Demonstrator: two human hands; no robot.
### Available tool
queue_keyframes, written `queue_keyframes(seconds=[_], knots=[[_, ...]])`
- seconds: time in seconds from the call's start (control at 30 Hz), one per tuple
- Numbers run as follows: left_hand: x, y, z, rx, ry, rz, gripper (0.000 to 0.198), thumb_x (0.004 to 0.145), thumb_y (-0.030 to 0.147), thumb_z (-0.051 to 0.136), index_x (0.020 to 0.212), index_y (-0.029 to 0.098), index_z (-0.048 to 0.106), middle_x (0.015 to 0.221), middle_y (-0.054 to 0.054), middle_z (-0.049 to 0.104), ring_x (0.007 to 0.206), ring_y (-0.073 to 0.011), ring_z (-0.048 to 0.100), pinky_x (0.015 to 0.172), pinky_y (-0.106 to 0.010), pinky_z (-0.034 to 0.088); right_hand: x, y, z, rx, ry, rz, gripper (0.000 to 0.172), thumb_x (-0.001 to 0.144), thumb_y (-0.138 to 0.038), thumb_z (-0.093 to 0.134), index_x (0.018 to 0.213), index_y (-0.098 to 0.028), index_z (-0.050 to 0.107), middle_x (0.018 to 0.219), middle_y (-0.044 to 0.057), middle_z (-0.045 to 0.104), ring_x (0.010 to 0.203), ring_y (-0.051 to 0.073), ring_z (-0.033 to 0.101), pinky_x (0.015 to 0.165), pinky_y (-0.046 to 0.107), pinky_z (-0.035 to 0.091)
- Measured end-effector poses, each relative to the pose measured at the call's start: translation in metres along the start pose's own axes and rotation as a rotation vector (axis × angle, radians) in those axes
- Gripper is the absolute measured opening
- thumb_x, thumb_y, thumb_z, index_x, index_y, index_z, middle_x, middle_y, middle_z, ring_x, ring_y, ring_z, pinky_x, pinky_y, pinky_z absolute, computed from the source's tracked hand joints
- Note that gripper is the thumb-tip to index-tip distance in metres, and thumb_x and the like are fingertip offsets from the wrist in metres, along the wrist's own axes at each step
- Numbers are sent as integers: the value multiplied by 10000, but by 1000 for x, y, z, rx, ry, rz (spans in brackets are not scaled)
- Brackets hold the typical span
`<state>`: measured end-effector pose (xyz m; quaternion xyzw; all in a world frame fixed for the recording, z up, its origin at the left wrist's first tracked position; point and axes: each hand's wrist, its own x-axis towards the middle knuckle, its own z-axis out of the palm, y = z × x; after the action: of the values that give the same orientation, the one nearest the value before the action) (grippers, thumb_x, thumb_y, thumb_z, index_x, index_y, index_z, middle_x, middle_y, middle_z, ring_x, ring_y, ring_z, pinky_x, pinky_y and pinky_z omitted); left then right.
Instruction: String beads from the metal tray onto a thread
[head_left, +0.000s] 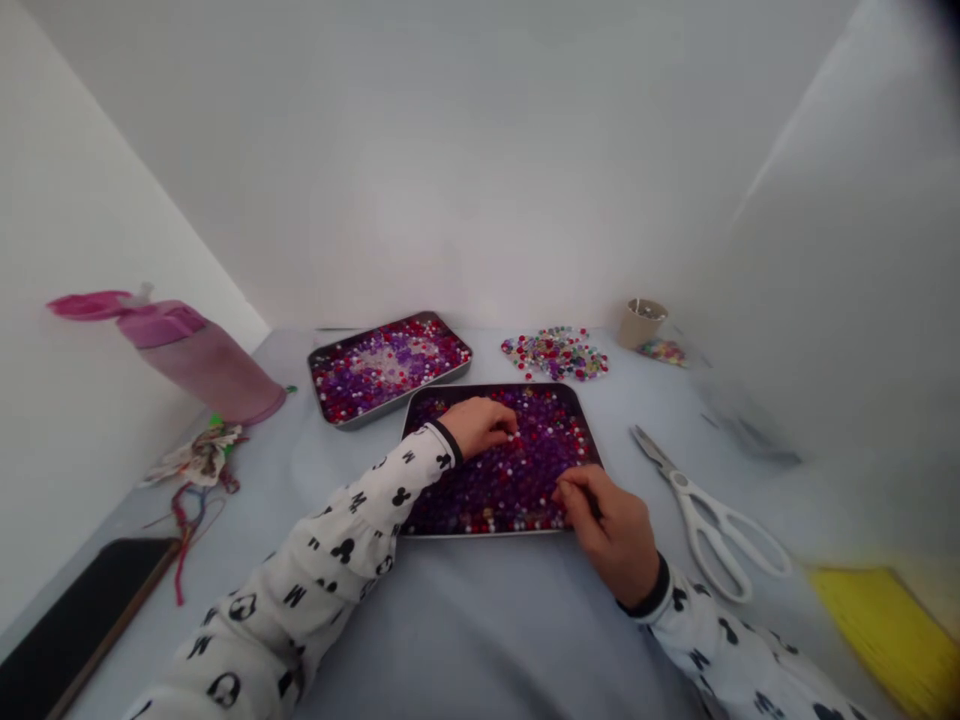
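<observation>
Evidently the near tray [491, 535], at the middle of the table [450, 620], serves to pen in its purple, red and white beads [544, 440], its raised rim stopping small round things from rolling away. The left hand [480, 424] bends over its far half, fingers curled down; whether that grip pinches anything I can't tell. At the near right corner, the right hand [609, 515] has thumb and forefinger pressed together (anything between them is too small to see). A second bead tray [397, 401] and a loose bead pile [556, 354] lie toward the table's far edge, beside a small cup [641, 325]. White scissors [686, 490] sit right of the tray, probably for easy reach. A pink bottle [214, 365] stands by the left edge, out of the way; pale walls [480, 180] enclose the table, whose cover is greyish and slightly creased.
</observation>
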<state>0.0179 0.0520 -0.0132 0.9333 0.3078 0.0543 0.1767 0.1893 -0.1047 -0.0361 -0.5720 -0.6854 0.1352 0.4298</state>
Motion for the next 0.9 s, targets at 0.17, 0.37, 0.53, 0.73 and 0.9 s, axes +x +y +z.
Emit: queue_keyframes(seconds=[0.17,0.37,0.53,0.73,0.9], knots=[[-10,8,-10,2,63,46,145,775,185,515,852,169,637,863,-25,637,806,-144,576,766,-230,416,0,0,-1,21,-4,38,165,868,-269,414,820,-195,553,682,1,626,550,110,584,538,207,439],[-27,18,-18,-30,195,12,185,803,184,484,895,171,644,939,-41,616,842,-142,569,801,-246,426,0,-1,-3,6,-3,39,148,868,-260,423,827,-196,550,680,-9,617,542,103,571,555,209,432],[-31,25,-17,-102,226,-30,191,796,163,494,923,162,637,896,-33,643,821,-136,583,771,-243,438,0,0,-3,6,-2,34,146,866,-254,427,818,-198,553,676,-13,614,545,104,576,558,212,433],[-37,37,-19,-314,203,-62,173,801,181,506,931,168,620,847,-5,648,752,-111,582,721,-216,438,0,-1,-2,16,23,33,125,854,-256,467,840,-204,579,692,-13,642,564,108,603,572,210,454],[-41,54,-13,-549,156,-74,172,811,229,512,915,168,635,857,-8,650,771,-115,579,734,-218,434,1,0,-2,-1,32,2,139,848,-255,476,845,-200,604,705,-3,659,582,118,615,586,217,470]])
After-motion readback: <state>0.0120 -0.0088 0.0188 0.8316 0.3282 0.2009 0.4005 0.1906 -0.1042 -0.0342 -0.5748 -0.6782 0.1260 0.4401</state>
